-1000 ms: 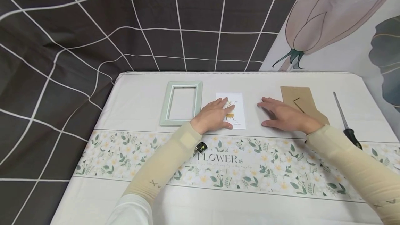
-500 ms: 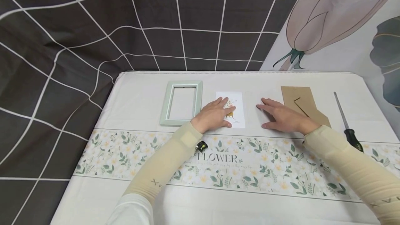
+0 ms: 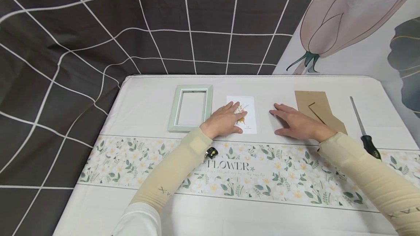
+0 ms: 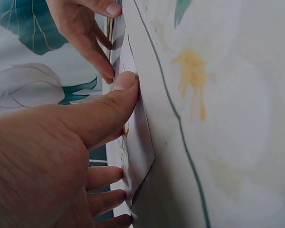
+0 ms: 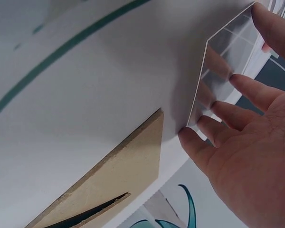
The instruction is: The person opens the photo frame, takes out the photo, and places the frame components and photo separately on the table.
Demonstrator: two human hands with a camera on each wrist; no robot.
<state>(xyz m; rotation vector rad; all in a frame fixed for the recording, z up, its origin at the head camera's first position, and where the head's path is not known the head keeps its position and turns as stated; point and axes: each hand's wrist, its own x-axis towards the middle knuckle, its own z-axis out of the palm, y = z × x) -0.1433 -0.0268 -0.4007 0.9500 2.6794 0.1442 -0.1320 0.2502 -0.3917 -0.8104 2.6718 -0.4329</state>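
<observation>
A white card [image 3: 251, 119] printed with a yellow pot of flowers lies on the table. My left hand [image 3: 224, 120] rests on its left part, fingers spread; in the left wrist view the thumb [image 4: 118, 99] lies along the near edge. To the right, my right hand [image 3: 295, 122] reaches in from the side with fingers extended. In the right wrist view its fingertips [image 5: 238, 80] touch a clear pane [image 5: 228, 45] that reflects them. From the head view this pane is barely visible. A pale green picture frame [image 3: 175, 109] lies left of the left hand, its opening showing the tablecloth.
A brown backing board [image 3: 311, 97] with a dark bent slit lies beyond the right hand, partly covered by that forearm. Farther right is a screwdriver [image 3: 363, 128] with a black handle. A dark grid curtain [image 3: 210, 21] hangs behind the table's back edge.
The card has slid very slightly away from me under the left hand. My right hand has shifted a little to the left. The frame, board and screwdriver stay where they were.
</observation>
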